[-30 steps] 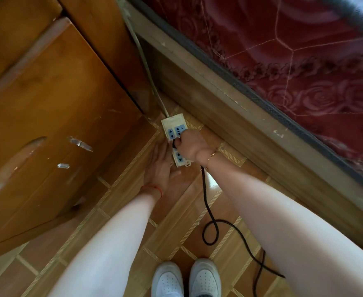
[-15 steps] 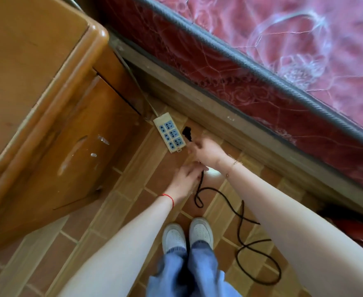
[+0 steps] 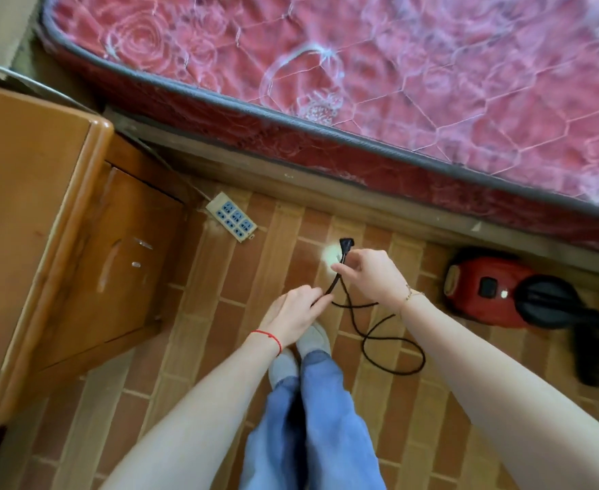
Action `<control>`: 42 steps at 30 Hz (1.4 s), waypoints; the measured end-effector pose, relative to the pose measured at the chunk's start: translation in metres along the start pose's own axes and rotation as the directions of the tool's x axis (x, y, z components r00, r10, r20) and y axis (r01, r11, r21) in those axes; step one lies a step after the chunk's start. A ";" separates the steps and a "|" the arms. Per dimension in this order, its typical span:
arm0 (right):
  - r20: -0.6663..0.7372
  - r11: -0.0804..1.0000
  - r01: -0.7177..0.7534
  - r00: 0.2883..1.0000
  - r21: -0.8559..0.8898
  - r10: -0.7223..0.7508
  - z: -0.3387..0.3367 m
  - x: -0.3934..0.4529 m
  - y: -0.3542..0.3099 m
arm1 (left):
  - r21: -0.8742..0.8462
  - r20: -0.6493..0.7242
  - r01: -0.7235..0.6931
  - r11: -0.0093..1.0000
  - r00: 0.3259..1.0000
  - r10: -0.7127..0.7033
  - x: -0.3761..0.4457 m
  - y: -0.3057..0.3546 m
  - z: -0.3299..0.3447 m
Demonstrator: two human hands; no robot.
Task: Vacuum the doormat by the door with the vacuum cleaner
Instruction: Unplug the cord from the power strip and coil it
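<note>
Our red vacuum cleaner (image 3: 485, 290) on tiled floor (image 3: 220, 348) beside bed frame, right of power strip (image 3: 231, 221). Its black cord (image 3: 390, 343) loops left toward strip. Our right hand (image 3: 370, 274) pinches cord below plug (image 3: 345, 246); our left hand (image 3: 296, 313) grips cord lower. Plug clear of strip. Doormat not seen.

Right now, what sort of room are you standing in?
Most likely a bedroom: a red rose-patterned quilted mattress on a wooden bed frame, a brown wooden bedside cabinet beside it, and a brown brick-patterned tile floor with a red canister vacuum cleaner.
</note>
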State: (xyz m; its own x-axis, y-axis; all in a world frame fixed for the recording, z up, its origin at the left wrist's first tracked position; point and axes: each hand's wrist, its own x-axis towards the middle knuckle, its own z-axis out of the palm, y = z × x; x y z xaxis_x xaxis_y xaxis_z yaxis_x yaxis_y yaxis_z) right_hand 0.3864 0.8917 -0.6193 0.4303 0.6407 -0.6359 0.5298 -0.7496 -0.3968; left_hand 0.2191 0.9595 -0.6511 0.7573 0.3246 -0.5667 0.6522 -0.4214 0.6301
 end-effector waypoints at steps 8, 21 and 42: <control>-0.112 0.968 -0.135 0.980 0.211 0.161 0.017 -0.078 0.069 | 0.328 0.087 -0.196 0.924 0.980 0.177 -0.020 0.025 0.064; -0.108 0.932 -0.195 0.966 0.304 0.237 0.055 -0.175 0.227 | 0.336 -0.021 -0.014 0.942 1.000 0.023 -0.023 0.089 0.195; -0.147 0.986 0.060 0.988 0.158 -0.037 0.070 -0.094 0.422 | 0.252 -0.361 0.364 0.897 0.895 -0.262 0.113 0.101 0.366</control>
State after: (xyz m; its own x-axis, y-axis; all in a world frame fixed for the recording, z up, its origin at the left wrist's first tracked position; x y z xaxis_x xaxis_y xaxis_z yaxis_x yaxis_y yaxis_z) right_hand 0.5185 0.5038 -0.7735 0.5132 0.6854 -0.5166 0.4322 -0.7264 -0.5343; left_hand 0.3583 0.6433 -0.8456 0.5197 0.7063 -0.4806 0.8516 -0.4733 0.2254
